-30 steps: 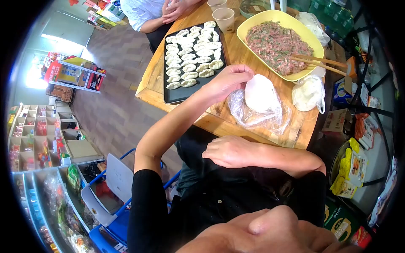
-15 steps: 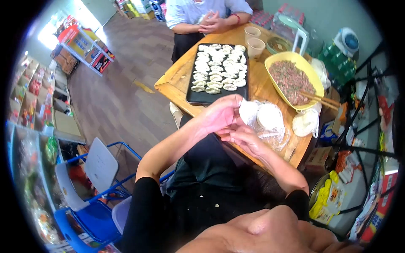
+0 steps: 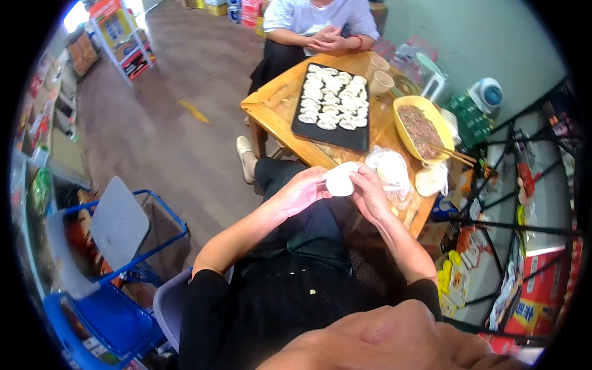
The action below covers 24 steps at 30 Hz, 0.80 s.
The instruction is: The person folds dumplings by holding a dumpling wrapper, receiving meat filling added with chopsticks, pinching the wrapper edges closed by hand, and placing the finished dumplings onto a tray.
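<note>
A round white dumpling wrapper point(image 3: 340, 180) is stretched between my two hands, just off the near edge of the table. My left hand point(image 3: 304, 190) pinches its left side. On the right side, my right hand point(image 3: 369, 192) grips the edge with thumb and fingers. Close beyond my right hand lies a clear plastic bag point(image 3: 394, 179) with more white wrappers. Rows of folded dumplings point(image 3: 333, 97) cover most of a black tray point(image 3: 330, 134). Right of the tray, a yellow bowl point(image 3: 402, 132) holds minced filling point(image 3: 419, 126), with chopsticks point(image 3: 450, 153) resting across its rim.
Across the wooden table point(image 3: 269, 103) sits a person point(image 3: 324, 28) with clasped hands. Two cups point(image 3: 382, 82) stand beyond the bowl. A white bag point(image 3: 431, 180) lies at the table's right edge. Blue folding chairs point(image 3: 123, 314) are at left, a black-framed shelf point(image 3: 524, 231) at right.
My hands have drawn back from the plastic bag toward my body with a wrapper. My right hand now holds the wrapper's right side. The camera view has shifted.
</note>
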Available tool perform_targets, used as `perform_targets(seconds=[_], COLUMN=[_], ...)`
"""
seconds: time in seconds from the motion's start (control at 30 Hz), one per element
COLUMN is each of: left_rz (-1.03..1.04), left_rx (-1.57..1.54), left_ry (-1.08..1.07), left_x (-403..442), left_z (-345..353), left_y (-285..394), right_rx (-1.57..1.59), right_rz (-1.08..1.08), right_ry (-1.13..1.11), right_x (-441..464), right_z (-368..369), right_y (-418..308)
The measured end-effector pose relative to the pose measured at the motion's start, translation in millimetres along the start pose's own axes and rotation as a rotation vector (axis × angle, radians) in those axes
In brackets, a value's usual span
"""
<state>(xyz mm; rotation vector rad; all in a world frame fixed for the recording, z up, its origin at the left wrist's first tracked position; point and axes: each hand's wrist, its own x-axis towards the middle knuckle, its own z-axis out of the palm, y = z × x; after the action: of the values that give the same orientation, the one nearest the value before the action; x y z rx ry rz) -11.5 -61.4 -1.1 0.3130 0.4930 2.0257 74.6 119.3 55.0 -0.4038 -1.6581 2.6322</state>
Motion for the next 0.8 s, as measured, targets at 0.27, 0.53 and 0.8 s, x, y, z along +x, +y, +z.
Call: perform_targets(seconds=[0.27, 0.53, 0.8], left_rz=[-0.245, -0.328, -0.355], left_rx=[-0.438, -0.492, -0.442], left_ry=[-0.316, -0.208, -0.285], left_x=[37, 60, 141], left_z=[-21, -29, 29], left_y=[-9, -31, -11], right_rx=[-0.763, -1.311, -0.549], right_rz=[-0.174, -0.273, -0.274], right_ry=[-0.216, 0.099, 0.681], right_x=[-8, 5, -57], right_z=[45, -21, -139], right_y=[-29, -29, -100])
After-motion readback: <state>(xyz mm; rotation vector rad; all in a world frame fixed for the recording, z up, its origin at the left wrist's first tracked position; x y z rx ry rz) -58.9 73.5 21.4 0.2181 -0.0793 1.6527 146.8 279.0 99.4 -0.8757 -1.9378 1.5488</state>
